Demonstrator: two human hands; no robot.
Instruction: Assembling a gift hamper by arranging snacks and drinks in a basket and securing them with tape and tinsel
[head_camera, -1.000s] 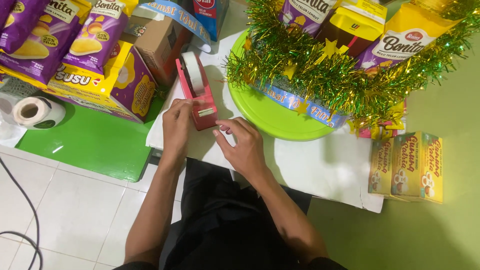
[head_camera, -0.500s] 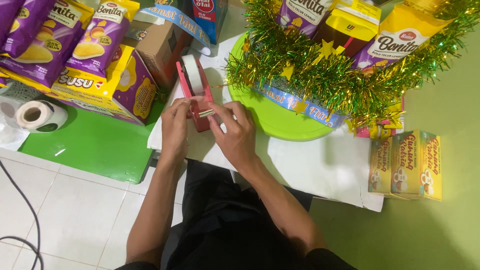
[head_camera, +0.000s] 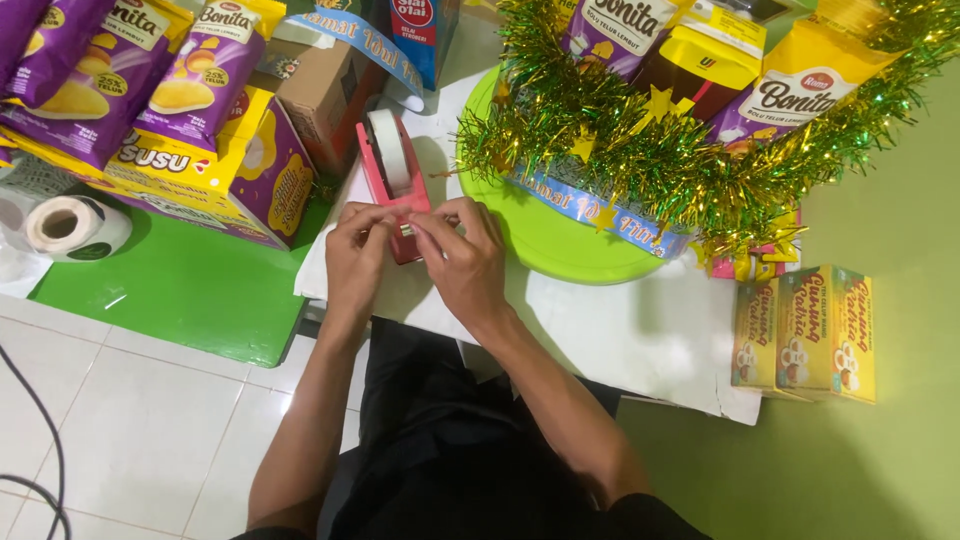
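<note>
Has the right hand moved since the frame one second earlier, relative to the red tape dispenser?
Yes. The right hand has shifted up and left, from just below the red tape dispenser to its cutter end, now meeting the left hand there.

Red tape dispenser (head_camera: 392, 185) with white tape roll (head_camera: 388, 150).
Dispenser lies on the white sheet (head_camera: 640, 330), cutter end at 6 o'clock, roll seated upright at its 12 o'clock end; both hands touch the cutter end.
</note>
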